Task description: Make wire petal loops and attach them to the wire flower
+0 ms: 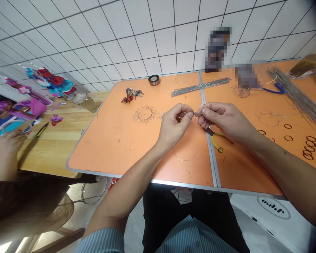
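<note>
Between the fingertips of both hands, near the seam (214, 165) of the orange table (100, 144), is a thin wire (194, 113). The left hand (173, 123) pinches it from the person's left, the right hand (223, 117) from the right; both grips are closed on it, thumb against finger, and the two sets of fingertips nearly meet. Neither hand is clearly nearer. The short stretch that shows seems to run roughly side to side, from one pinch to the other; fingers hide the rest, so its full long axis cannot be told.

Just below the right hand lie pliers (215, 142) with yellow handles, across the seam. To the left of the left hand, a looped wire ring (144, 114) rests flat, with keys (131, 93) beyond it and a tape roll (154, 80) near the far edge. A bundle of straight wires (200, 87) lies beyond the hands, also crossing the seam. Dark rings (288, 138) are scattered at the right.

Behind the table rises a white tiled wall (163, 42). On the left, at a separate wooden table (50, 151), another person's hand (10, 140) is near some costumed dolls (52, 82) and a cup (86, 102).
</note>
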### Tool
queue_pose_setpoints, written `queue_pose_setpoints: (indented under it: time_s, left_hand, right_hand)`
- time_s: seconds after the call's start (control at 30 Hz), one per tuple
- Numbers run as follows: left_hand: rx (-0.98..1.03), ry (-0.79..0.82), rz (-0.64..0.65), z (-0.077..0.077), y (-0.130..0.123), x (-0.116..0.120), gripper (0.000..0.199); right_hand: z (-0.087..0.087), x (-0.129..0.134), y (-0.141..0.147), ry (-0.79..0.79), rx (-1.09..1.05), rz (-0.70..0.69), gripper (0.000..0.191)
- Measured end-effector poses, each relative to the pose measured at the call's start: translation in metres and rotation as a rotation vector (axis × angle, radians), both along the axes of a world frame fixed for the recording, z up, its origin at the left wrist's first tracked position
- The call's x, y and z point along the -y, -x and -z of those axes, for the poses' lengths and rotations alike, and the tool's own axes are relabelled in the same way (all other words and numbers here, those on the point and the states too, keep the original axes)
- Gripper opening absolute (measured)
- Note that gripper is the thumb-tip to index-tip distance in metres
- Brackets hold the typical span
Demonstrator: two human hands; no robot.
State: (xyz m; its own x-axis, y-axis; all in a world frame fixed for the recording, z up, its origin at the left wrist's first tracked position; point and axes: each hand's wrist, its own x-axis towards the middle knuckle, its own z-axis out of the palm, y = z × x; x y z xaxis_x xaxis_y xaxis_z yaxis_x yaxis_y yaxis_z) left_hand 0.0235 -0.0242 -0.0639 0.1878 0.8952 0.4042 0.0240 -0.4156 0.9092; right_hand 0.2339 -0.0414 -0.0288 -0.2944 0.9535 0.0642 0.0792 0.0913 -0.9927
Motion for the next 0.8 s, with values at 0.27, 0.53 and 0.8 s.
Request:
queue_pose_setpoints:
  time_s: [0.27,0.53,0.8]
  left_hand:
    - [-0.093,-0.144,-0.035,-0.003,-0.001,0.006,0.011]
    - [0.036,0.054,0.008,-0.002,-0.001,0.003,0.026]
    - [0.084,0.094,-0.005,-0.001,-0.002,0.0,0.027]
  right_hand:
    - [-0.01,0.006,0.006,-0.005,0.117,0.127,0.039]
    - [-0.014,0.01,0.011,-0.054,0.097,0.236,0.031]
    - [-0.015,0.009,0.01,0.022,0.082,0.245,0.029]
